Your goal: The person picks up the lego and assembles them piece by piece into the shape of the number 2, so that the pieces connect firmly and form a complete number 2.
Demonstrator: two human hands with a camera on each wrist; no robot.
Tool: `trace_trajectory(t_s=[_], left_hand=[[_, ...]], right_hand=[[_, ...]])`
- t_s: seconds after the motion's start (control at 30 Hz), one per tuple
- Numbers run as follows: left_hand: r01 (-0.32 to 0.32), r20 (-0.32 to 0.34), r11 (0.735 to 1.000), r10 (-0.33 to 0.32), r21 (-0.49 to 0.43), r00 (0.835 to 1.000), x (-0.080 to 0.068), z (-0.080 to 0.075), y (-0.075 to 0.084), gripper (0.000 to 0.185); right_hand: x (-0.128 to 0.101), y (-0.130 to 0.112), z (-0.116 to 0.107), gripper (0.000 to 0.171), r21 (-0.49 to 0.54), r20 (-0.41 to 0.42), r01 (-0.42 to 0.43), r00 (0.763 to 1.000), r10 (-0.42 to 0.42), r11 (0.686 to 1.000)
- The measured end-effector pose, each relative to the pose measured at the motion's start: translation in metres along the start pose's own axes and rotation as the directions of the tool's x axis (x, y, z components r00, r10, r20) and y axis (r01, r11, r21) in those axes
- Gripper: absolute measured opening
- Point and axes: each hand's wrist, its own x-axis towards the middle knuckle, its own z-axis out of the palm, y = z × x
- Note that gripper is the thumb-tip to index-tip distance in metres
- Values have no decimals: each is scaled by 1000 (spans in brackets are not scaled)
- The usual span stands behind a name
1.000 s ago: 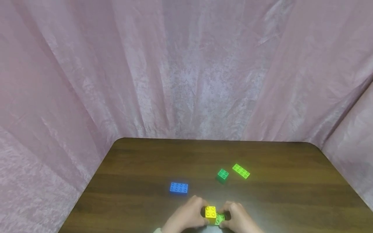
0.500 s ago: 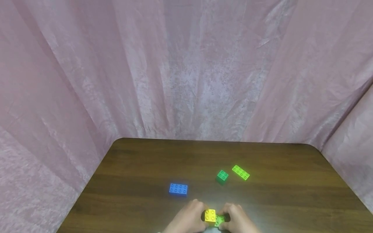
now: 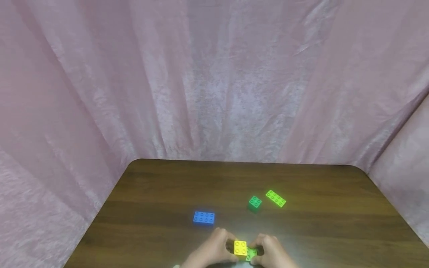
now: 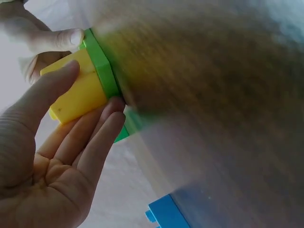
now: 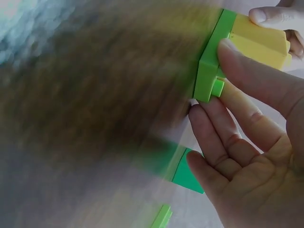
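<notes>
Both hands have slid the yellow brick [image 3: 240,248] slightly left along the green brick [image 3: 251,253].

1. The table [image 3: 335,230] stands before a curtain [image 3: 214,82] that closes in behind and at both sides
2. At its near edge, the left hand [image 3: 214,251] and right hand [image 3: 271,253] flank a small square brick [image 3: 240,248] seated on a flat brick [image 3: 251,253]
3. A wide brick [image 3: 204,217] lies farther back, to the left
4. A second square brick [image 3: 255,203] and a long brick [image 3: 276,198] lie side by side behind and to the right, the long one rightmost
</notes>
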Motion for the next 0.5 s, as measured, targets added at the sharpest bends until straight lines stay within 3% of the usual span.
trace_trajectory(t_s=[0.3,0.5], left_hand=[[11,-8,1000,-11,4,1000,0,0,0,21],[71,34,996,-69,-51,997,-1,1,-2,20]], right_hand=[[0,-2,0,30,0,-20,-34,999,34,999],[-1,1,1,30,41,-9,-20,1000,20,999]])
